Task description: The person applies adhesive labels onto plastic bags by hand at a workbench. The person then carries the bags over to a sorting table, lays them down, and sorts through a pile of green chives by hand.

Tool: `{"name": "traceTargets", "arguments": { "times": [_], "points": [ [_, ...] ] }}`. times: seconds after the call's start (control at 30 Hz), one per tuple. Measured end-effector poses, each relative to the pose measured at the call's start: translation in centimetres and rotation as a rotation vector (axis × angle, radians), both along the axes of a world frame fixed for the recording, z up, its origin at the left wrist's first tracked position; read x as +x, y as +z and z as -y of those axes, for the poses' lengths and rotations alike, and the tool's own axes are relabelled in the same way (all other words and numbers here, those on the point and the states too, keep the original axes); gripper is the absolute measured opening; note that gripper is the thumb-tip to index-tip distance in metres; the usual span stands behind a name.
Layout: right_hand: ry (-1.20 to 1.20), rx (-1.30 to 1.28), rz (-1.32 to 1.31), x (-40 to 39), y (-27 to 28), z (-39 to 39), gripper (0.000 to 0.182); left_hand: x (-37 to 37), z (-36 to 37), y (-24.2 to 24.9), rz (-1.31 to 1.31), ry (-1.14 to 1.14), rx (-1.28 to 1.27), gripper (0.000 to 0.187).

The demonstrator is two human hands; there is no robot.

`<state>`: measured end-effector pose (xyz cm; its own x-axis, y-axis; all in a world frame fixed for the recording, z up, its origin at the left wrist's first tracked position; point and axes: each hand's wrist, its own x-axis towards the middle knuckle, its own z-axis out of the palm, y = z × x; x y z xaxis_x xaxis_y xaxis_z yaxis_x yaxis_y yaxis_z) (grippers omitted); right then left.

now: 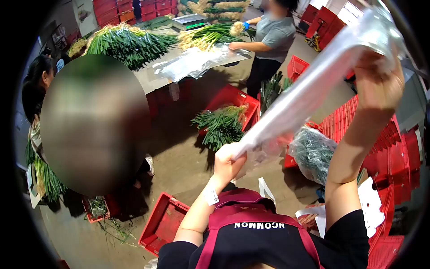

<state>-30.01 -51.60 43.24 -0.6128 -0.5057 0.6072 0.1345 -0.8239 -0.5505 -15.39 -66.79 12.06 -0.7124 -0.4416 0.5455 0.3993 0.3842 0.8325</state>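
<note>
A long clear plastic bag [309, 85] is stretched slantwise between my two hands. My left hand [229, 162] is closed on its lower end, in front of my chest. My right hand [380, 78], raised at the upper right, grips the bunched upper end, which partly covers the fingers. Below the stretched plastic, a bagged bundle of green stalks [312, 154] lies by the red crates. Green onions [219, 125] hang over the rim of a red crate [233, 96] beyond my left hand.
A table [154, 76] holds heaped green onions [130, 45], plastic bags [190, 62] and a scale [190, 21]. A person [275, 36] works at its right end; another [38, 80] is at far left. An empty red crate [163, 224] stands on the floor. Stacked red crates [385, 161] are right.
</note>
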Motion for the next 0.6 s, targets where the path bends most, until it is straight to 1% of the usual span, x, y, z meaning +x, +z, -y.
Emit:
{"name": "traceTargets", "arguments": {
  "times": [0.03,0.07,0.1,0.13,0.17,0.2,0.23,0.27,0.37,0.43,0.47,0.5,0.53,0.57,0.6],
  "points": [
    [0.0,-0.051,-0.034,-0.1,-0.1,-0.7,0.018,0.0,0.1,0.2,0.031,-0.097,0.089,0.026],
    [0.001,-0.102,-0.067,-0.2,-0.1,-1.4,0.019,0.2,0.3,1.2,0.024,-0.192,0.119,0.025],
    [-0.099,-0.146,-0.133,-0.7,-0.1,-2.3,0.02,0.3,0.3,2.2,-0.004,-0.299,0.147,0.026],
    [-0.203,-0.191,-0.193,-1.3,0.0,-3.2,0.021,0.0,-0.2,3.2,-0.076,-0.295,0.088,0.018],
    [-0.863,-0.176,-0.48,-1.1,-0.3,-1.0,0.021,-0.7,-0.7,4.0,-0.146,-0.291,0.026,0.011],
    [-1.644,-0.099,-0.488,-0.9,-0.6,1.1,0.021,-1.5,-1.3,3.7,-0.181,-0.3,0.036,0.013],
    [-1.632,-0.105,-0.478,-1.4,-1.7,1.0,0.021,-2.3,-2.1,3.2,-0.215,-0.31,0.045,0.017],
    [-1.76,0.059,-0.655,-1.7,-3.3,0.5,0.021,-3.2,-2.5,3.0,-0.231,-0.308,0.011,0.02],
    [-1.9,0.196,-0.719,-3.3,-4.4,2.9,0.022,-5.8,-3.4,2.2,-0.319,-0.229,-0.09,0.029],
    [-1.223,-0.292,-0.473,-5.7,-4.6,3.9,0.024,-7.5,-3.8,1.3,-0.147,-0.232,-0.081,0.045],
    [-1.217,-0.301,-0.464,-7.1,-4.6,4.3,0.024,-8.1,-3.6,1.7,-0.006,-0.282,0.051,0.036],
    [-1.226,-0.296,-0.391,-8.4,-4.5,4.5,0.026,-8.8,-3.3,1.2,-0.003,-0.278,0.041,0.036],
    [-1.229,-0.299,-0.35,-9.6,-4.3,5.0,0.027,-9.9,-2.8,0.4,0.057,-0.373,0.256,0.03],
    [-1.232,-0.302,-0.309,-10.9,-4.2,5.5,0.027,-11.1,-2.1,0.6,0.117,-0.465,0.472,0.024],
    [-1.141,-0.284,-0.112,-11.8,-4.0,6.2,0.027,-11.4,-0.9,1.9,0.262,-0.464,0.501,0.015]
  ]
}}
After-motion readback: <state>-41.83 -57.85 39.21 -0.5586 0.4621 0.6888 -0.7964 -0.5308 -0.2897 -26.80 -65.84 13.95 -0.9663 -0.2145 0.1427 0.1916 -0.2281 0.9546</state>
